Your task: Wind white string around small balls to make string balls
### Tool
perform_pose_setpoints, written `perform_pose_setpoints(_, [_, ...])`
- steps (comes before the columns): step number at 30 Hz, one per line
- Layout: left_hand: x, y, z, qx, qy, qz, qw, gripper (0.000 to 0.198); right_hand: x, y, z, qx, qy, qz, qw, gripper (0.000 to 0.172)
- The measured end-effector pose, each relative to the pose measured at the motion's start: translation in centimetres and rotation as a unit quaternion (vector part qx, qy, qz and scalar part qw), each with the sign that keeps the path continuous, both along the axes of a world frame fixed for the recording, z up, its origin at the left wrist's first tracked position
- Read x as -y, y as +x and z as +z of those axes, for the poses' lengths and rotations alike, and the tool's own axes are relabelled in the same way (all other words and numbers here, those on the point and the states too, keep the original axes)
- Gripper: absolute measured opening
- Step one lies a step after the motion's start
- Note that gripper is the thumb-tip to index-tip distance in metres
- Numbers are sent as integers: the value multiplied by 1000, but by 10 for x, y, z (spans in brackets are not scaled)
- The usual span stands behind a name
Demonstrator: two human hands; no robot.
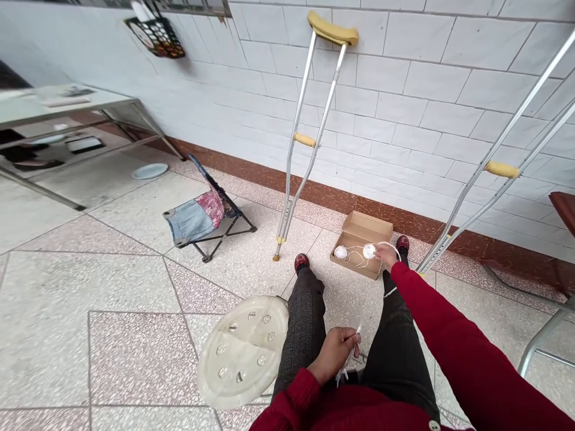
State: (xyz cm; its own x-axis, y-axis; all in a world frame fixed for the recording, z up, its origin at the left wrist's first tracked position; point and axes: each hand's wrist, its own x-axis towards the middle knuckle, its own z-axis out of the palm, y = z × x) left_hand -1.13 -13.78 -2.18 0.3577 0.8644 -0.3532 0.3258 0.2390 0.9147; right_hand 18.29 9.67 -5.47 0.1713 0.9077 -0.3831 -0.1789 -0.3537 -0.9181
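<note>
My right hand (pixel 387 255) is stretched out over an open cardboard box (pixel 367 225) on the floor, its fingers closed on a ball of white cord (pixel 369 251). A loop of the cord arches over that hand, and a strand hangs below the wrist. Inside the box lies a second white ball (pixel 341 253), with loose strands between the two. Close to my lap, my left hand (pixel 336 353) pinches a piece of white cord (pixel 358 330) between thumb and fingers. Some white ends dangle below this hand; their lower part is hard to make out.
A crutch (pixel 304 139) leans on the tiled wall, another crutch (pixel 501 169) stands at the right. A low folding chair (pixel 197 218) sits left of my feet. Beside my left leg is a round pale lid-like disc (pixel 245 353). A metal-legged table (pixel 112 108) stands far left.
</note>
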Motion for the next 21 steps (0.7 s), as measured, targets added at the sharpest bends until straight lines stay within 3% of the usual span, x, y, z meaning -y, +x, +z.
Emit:
perform_pose_setpoints(3, [20,0,-12,1,-62,-15,998,58,48,-5,-15,0,-59,47,997,30])
perform_pose_setpoints(6, [29,-4,-20,8,-99,-14,995,61,130,-11,-30,-6,-81,62,995,20])
perform_pose_setpoints(9, [25,-11,-22,32,-91,14,995,61,211,-15,-38,-14,-88,52,995,23])
perform_pose_setpoints(11, [16,-15,-18,54,-66,28,996,59,245,-16,-38,-13,-87,48,995,25])
perform_pose_setpoints(13, [4,-17,-8,62,-28,38,997,57,255,-14,-31,-15,-90,63,994,27])
perform_pose_setpoints(17, [-15,-9,18,58,21,42,997,55,235,-12,2,-64,-100,137,983,37])
perform_pose_setpoints(21, [-6,6,27,109,3,9,994,52,220,-30,35,-187,-105,222,951,48])
